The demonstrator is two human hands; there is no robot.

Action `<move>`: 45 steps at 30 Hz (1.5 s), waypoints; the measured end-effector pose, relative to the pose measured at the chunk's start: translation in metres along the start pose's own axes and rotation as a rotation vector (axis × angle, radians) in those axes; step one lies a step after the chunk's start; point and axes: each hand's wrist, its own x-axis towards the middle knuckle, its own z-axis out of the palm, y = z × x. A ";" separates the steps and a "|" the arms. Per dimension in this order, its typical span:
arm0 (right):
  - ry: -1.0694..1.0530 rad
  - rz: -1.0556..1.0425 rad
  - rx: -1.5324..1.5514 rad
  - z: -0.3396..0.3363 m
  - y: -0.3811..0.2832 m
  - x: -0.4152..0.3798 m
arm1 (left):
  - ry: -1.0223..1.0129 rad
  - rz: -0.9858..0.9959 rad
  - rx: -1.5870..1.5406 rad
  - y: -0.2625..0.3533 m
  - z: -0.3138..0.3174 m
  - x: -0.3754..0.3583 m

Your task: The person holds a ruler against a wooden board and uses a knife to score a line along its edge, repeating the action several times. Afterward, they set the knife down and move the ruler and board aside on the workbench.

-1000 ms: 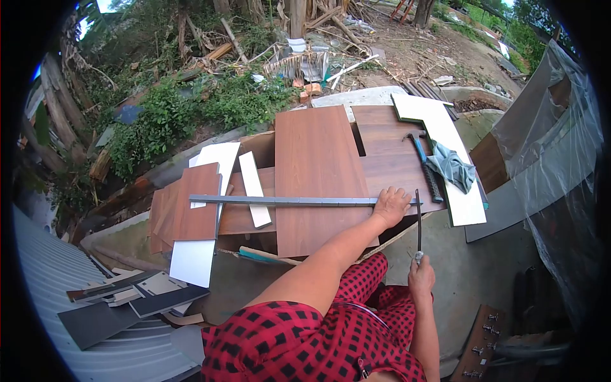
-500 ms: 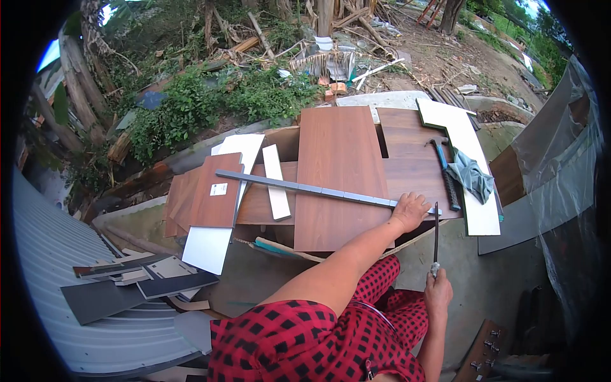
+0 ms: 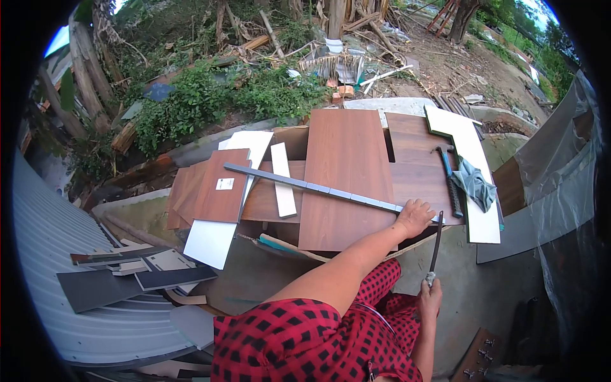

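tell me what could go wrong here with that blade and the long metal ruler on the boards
1. The left hand presses the metal ruler at one end only; the far end could swing and skew the line.
2. The blade in the right hand sits close to the left fingers, so a slip might cut them.
3. The brown board lies on loosely stacked panels and overhangs, so it may shift under pressure.

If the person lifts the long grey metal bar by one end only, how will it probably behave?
The metal bar looks straight and stiff, so it probably stays unbent. It spans several boards, so the far end would likely drag and swing. The left hand presses one end; smooth metal may slide on the laminate.
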 end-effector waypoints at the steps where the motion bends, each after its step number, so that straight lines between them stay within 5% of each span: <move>1: 0.008 0.002 0.106 0.008 0.011 0.000 | 0.001 -0.001 0.002 0.000 0.000 -0.001; 10: 0.036 -0.017 -0.090 0.012 0.019 0.004 | 0.023 0.013 -0.005 -0.004 0.003 0.002; 28: 0.016 0.006 -0.310 0.003 -0.027 -0.006 | -0.293 -0.144 -0.129 -0.023 -0.017 0.020; 45: 0.017 -0.065 -0.386 0.000 -0.038 0.004 | -0.099 -0.014 -0.113 -0.017 -0.008 0.003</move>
